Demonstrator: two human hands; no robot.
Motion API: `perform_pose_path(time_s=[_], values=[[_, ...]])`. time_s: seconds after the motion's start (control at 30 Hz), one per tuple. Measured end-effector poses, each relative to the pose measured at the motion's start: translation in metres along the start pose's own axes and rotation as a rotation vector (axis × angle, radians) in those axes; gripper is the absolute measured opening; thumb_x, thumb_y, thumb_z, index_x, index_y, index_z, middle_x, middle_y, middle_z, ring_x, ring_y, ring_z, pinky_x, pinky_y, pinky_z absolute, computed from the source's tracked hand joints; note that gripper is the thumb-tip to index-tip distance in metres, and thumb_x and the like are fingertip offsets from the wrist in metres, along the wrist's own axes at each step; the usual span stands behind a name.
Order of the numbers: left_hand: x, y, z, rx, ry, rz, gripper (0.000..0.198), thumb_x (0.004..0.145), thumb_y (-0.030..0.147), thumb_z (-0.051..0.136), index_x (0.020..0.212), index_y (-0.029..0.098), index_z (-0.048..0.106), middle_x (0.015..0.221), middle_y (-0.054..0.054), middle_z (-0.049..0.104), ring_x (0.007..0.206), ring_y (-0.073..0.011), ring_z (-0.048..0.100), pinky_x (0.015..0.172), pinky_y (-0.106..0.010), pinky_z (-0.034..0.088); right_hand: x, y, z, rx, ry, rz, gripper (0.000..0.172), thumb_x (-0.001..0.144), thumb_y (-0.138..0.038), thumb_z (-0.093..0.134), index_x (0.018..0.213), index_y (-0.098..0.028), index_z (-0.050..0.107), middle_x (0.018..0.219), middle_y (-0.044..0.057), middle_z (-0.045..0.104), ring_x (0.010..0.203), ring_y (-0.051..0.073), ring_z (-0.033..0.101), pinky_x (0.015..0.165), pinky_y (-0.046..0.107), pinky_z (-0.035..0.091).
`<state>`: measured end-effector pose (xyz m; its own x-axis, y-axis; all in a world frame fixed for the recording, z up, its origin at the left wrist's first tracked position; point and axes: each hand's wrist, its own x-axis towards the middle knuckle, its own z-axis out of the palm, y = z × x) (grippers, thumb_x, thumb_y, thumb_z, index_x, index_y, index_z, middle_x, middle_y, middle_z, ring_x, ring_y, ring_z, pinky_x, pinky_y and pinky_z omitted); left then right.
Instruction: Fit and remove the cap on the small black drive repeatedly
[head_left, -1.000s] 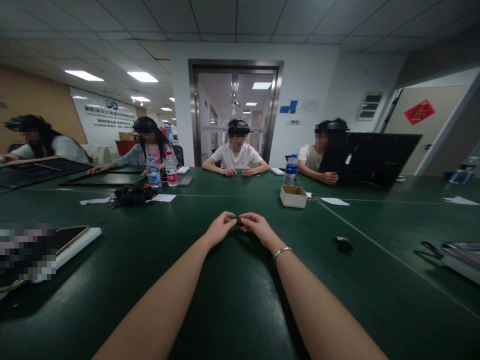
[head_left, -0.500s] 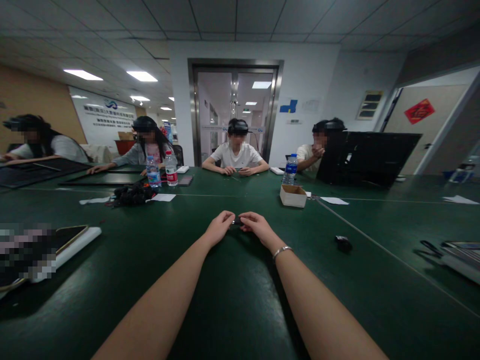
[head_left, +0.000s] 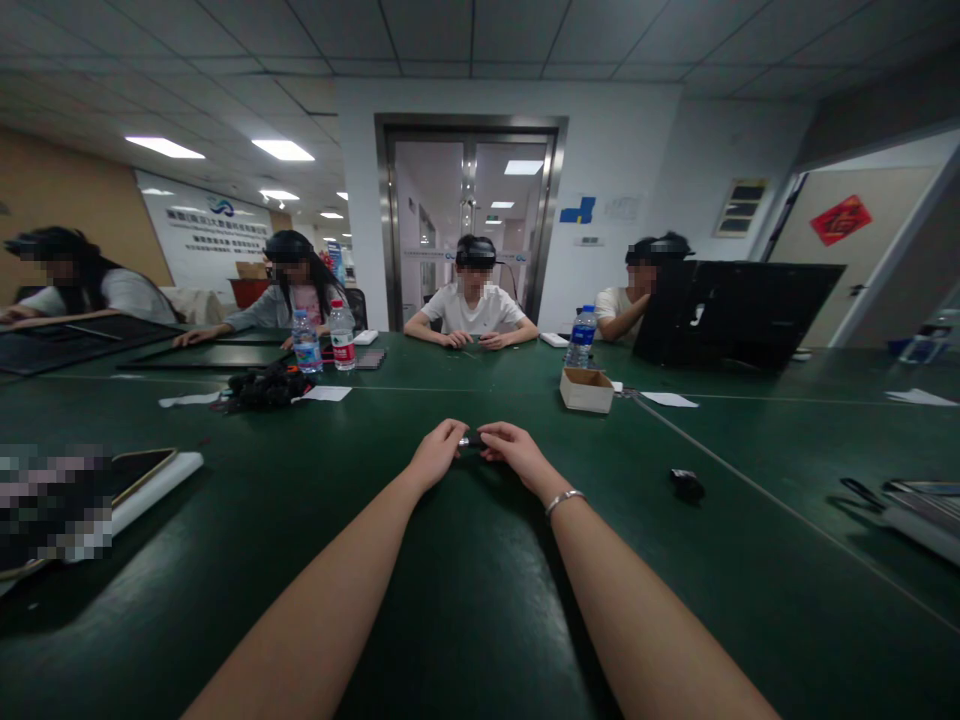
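Head view: our left hand (head_left: 435,456) and right hand (head_left: 516,454) pinch opposite ends of a piece (head_left: 473,441). We're apparently working it; next calls for steady grips.

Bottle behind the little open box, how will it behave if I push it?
The bottle stands tall and narrow, so a high push would probably tip it. Its round body may roll once down. Its clear walls look like plastic, so they might squeeze.

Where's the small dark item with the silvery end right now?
In the head view, the small dark item is just below centre, between the left hand and the right hand, nearer than the open box.
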<state>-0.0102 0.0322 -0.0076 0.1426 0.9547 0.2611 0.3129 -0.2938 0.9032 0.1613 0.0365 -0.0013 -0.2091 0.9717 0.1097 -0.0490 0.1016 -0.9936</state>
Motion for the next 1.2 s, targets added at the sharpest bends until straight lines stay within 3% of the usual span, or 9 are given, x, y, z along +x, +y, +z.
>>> perform_pose_path(time_s=[0.17, 0.3, 0.43, 0.57, 0.7, 0.87, 1.0, 1.1, 1.2], values=[[0.0024, -0.0048, 0.0005, -0.01, -0.025, -0.001, 0.035, 0.086, 0.044, 0.038, 0.097, 0.018, 0.059, 0.069, 0.0, 0.056, 0.064, -0.0132, 0.053, 0.061, -0.025, 0.041, 0.0011, 0.0008, -0.0001, -0.002, -0.009, -0.005, 0.019, 0.07, -0.021, 0.069, 0.088, -0.014, 0.066, 0.076, 0.002, 0.066, 0.059, 0.008, 0.061, 0.056, 0.02, 0.049], [0.0042, -0.0084, 0.0011, -0.01, -0.01, 0.005, 0.034, 0.083, 0.046, 0.044, 0.097, 0.018, 0.059, 0.077, -0.001, 0.058, 0.065, -0.0124, 0.053, 0.061, -0.025, 0.041, 0.0024, 0.0019, -0.0008, 0.011, -0.008, -0.004, 0.021, 0.069, -0.021, 0.07, 0.088, -0.014, 0.066, 0.076, 0.002, 0.066, 0.058, 0.008, 0.06, 0.056, 0.02, 0.049], [0.0039, -0.0086, 0.001, 0.025, -0.021, 0.002, 0.037, 0.085, 0.047, 0.038, 0.097, 0.018, 0.059, 0.065, 0.001, 0.056, 0.061, -0.0132, 0.051, 0.059, -0.025, 0.039, 0.0026, 0.003, -0.0014, 0.018, -0.02, -0.012, 0.021, 0.069, -0.022, 0.071, 0.088, -0.014, 0.066, 0.077, 0.002, 0.067, 0.058, 0.008, 0.06, 0.057, 0.02, 0.049], [0.0028, -0.0067, 0.0008, 0.0, -0.02, 0.004, 0.035, 0.081, 0.046, 0.047, 0.097, 0.018, 0.059, 0.076, -0.001, 0.059, 0.066, -0.013, 0.053, 0.061, -0.025, 0.041, 0.0022, 0.0031, -0.0013, 0.029, -0.011, -0.013, 0.02, 0.069, -0.022, 0.071, 0.087, -0.015, 0.066, 0.074, 0.002, 0.066, 0.058, 0.008, 0.06, 0.056, 0.02, 0.049], [0.0021, -0.006, 0.0009, 0.024, -0.03, 0.008, 0.036, 0.083, 0.046, 0.043, 0.098, 0.018, 0.059, 0.063, 0.002, 0.055, 0.06, -0.0126, 0.051, 0.06, -0.025, 0.04, 0.0018, 0.0022, -0.0008, 0.019, -0.017, -0.008, 0.021, 0.069, -0.022, 0.071, 0.087, -0.015, 0.066, 0.075, 0.002, 0.066, 0.059, 0.008, 0.061, 0.057, 0.02, 0.049], [0.0029, -0.0066, 0.0014, -0.019, -0.019, 0.011, 0.03, 0.081, 0.042, 0.048, 0.096, 0.018, 0.06, 0.079, -0.002, 0.06, 0.069, -0.0131, 0.055, 0.063, -0.025, 0.042, 0.001, 0.0007, -0.0008, 0.018, -0.01, -0.004, 0.02, 0.07, -0.021, 0.07, 0.088, -0.014, 0.066, 0.074, 0.002, 0.066, 0.058, 0.008, 0.06, 0.057, 0.02, 0.049], [0.0034, -0.0078, 0.0015, -0.02, -0.028, 0.006, 0.032, 0.085, 0.042, 0.04, 0.094, 0.018, 0.059, 0.069, 0.0, 0.058, 0.064, -0.0133, 0.054, 0.062, -0.026, 0.043, 0.0007, 0.0004, -0.0009, 0.017, -0.012, -0.001, 0.019, 0.07, -0.02, 0.069, 0.088, -0.014, 0.066, 0.074, 0.002, 0.066, 0.059, 0.008, 0.061, 0.058, 0.02, 0.049], [0.0024, -0.007, 0.0013, -0.001, -0.005, 0.019, 0.029, 0.082, 0.042, 0.048, 0.095, 0.018, 0.06, 0.079, -0.002, 0.06, 0.07, -0.0135, 0.055, 0.066, -0.026, 0.044, 0.0008, 0.0008, -0.0008, 0.019, -0.011, -0.005, 0.019, 0.071, -0.021, 0.069, 0.088, -0.014, 0.066, 0.074, 0.002, 0.066, 0.059, 0.008, 0.061, 0.058, 0.021, 0.049], [0.0009, -0.0048, 0.0014, 0.014, -0.03, 0.016, 0.03, 0.082, 0.042, 0.048, 0.096, 0.019, 0.059, 0.07, 0.0, 0.058, 0.066, -0.0137, 0.054, 0.066, -0.026, 0.043, 0.0008, 0.0007, -0.0004, 0.019, -0.015, -0.005, 0.018, 0.071, -0.02, 0.069, 0.088, -0.014, 0.066, 0.074, 0.002, 0.066, 0.059, 0.008, 0.06, 0.057, 0.02, 0.049]])
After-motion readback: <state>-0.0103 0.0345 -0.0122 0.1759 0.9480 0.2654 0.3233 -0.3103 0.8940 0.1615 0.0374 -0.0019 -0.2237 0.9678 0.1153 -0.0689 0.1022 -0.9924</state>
